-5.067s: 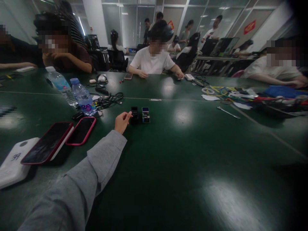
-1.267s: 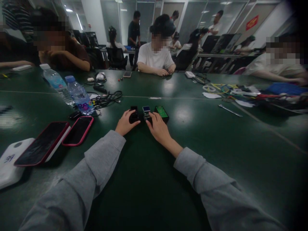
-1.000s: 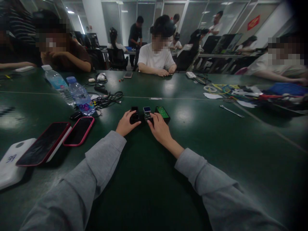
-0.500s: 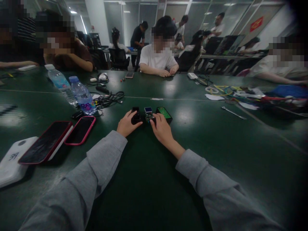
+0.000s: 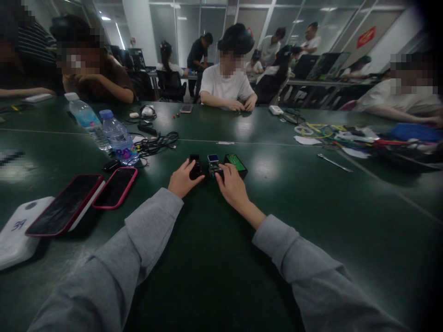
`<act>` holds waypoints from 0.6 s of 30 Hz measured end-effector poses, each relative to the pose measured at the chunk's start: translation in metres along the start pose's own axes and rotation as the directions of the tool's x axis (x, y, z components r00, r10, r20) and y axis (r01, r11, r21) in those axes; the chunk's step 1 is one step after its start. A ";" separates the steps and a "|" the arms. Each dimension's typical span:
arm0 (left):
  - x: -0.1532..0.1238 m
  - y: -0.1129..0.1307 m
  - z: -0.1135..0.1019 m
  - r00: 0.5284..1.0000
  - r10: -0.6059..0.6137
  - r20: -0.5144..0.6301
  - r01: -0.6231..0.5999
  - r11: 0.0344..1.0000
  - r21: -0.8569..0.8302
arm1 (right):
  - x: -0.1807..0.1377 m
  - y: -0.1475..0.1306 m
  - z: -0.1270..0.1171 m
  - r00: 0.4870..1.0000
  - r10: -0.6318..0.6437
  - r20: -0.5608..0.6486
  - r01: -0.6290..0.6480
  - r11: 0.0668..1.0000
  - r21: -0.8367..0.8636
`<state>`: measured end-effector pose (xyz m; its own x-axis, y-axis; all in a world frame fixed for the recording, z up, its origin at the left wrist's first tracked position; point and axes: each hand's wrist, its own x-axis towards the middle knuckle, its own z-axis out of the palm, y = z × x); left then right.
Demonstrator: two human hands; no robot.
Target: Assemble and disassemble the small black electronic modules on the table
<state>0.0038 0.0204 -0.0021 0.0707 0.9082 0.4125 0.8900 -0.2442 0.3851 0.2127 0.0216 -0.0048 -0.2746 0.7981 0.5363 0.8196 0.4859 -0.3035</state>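
**Two hands on small blocks**

Two gray sleeves reach out over the dark green tabletop point(image 5: 221, 267). The left hand point(image 5: 182, 180) rests on the tabletop, and its fingers are clamped around a little black block point(image 5: 195, 167). The right hand point(image 5: 232, 186) lies just beside it. Its fingers are close together and touch the near side of a small block with a blue top point(image 5: 213, 163). I cannot tell if they grip it or only press on it. The two blocks stand side by side between the two sets of fingers. A flat green board point(image 5: 236, 162) lies just right of the right fingers, touching the blue-topped block or very near it.

Left of the left fingers lie two phones in red cases point(image 5: 116, 186), and the far-left one lies partly on a white box point(image 5: 15, 233). Past the phones stand two water bottles point(image 5: 119, 138) and a heap of black cables point(image 5: 155, 142). Far to the right of the right fingers lies a thin metal tool point(image 5: 334, 162). Across the tabletop, well past the fingers, sits a person in a white shirt point(image 5: 224, 87).
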 end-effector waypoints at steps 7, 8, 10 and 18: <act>0.001 -0.003 0.001 0.999 0.002 -0.032 -0.004 0.999 -0.047 | -0.001 -0.002 -0.002 0.999 -0.022 0.031 0.021 1.000 0.013; 0.001 -0.003 0.001 1.000 0.001 -0.028 -0.002 0.999 -0.049 | -0.002 -0.002 -0.002 0.999 -0.024 0.037 0.023 1.000 0.013; 0.001 -0.003 0.001 1.000 0.001 -0.023 -0.002 0.999 -0.050 | -0.002 -0.002 -0.002 0.998 -0.032 0.045 0.032 0.999 0.010; 0.000 -0.002 0.002 1.000 0.005 -0.023 -0.006 0.999 -0.040 | 0.000 -0.001 -0.001 0.995 -0.073 0.071 0.074 0.997 -0.010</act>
<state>0.0028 0.0217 -0.0041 0.0648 0.8991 0.4330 0.8710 -0.2627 0.4151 0.2123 0.0212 -0.0041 -0.3684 0.7838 0.5000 0.8022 0.5398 -0.2551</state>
